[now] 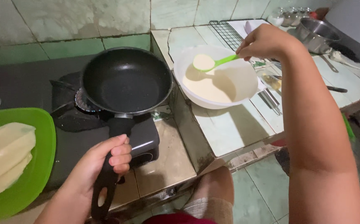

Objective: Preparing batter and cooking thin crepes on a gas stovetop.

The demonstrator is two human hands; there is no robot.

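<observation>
My left hand (pixel 101 161) grips the black handle of an empty black frying pan (pixel 126 81), which sits on a black gas stove (pixel 76 124). My right hand (pixel 267 41) holds a green ladle (pixel 211 63) by its handle. The ladle's bowl is full of pale batter and hangs just above a white bowl (pixel 246 68) of the same batter, which stands on the tiled counter to the right of the pan.
A green plate (pixel 39 166) with folded pale crepes sits at the left. A wire rack (pixel 227 33), a steel pot (pixel 316 35), glass jars (pixel 289 14) and utensils lie at the back right of the counter. My knee (pixel 213 186) shows below.
</observation>
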